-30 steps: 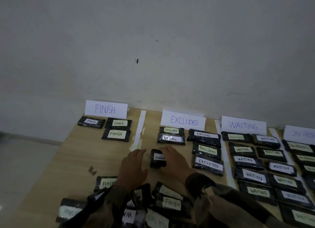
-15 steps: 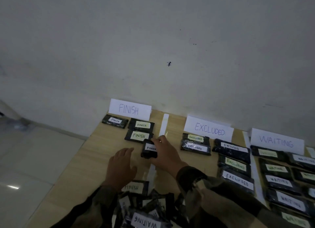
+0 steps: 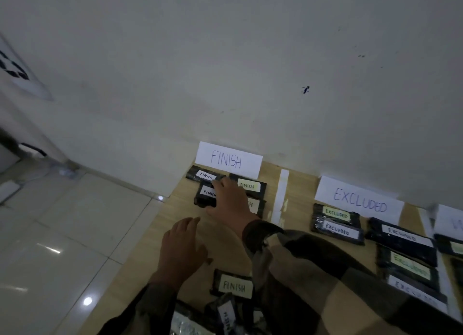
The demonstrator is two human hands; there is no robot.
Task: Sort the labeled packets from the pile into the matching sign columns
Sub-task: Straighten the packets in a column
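Pale wall behind, glossy tiled floor [image 3: 62, 234] off to the left; wooden tabletop [image 3: 180, 209] runs along the wall, dim light

FINISH sign [image 3: 228, 159] stands at the back. Under it three settled FINISH packets: one at the back left [image 3: 204, 175], a yellow-labelled one [image 3: 249, 185] beside it, another mostly hidden behind the right wrist. A fourth FINISH packet [image 3: 206, 195] sits in the second row under the right hand [image 3: 229, 202], fingers curled on its right end, seemingly pressing it down onto the tabletop. Left hand [image 3: 181, 247] empty, fingers spread loosely, hovering low over bare wood nearer the body; whether it touches the tabletop I cannot tell

Nearest the body: remaining pile [image 3: 220, 314], still a jumble, with one loose FINISH packet [image 3: 234, 286] just ahead of it

White tape strip [image 3: 281, 194] divides the columns. EXCLUDED sign [image 3: 359, 200] follows, with several EXCLUDED packets [image 3: 337, 230] laid in rows. A further sign [image 3: 451, 222] is cut off at the right edge

Progress, as judged: well along in the filled columns, FINISH thinnest; pile not yet cleared, so more rounds left

Against half a second ago: packet then held near the tape strip, now across in the FINISH column; view swung left, WAITING column gone from sight; left hand sits nearer the pile
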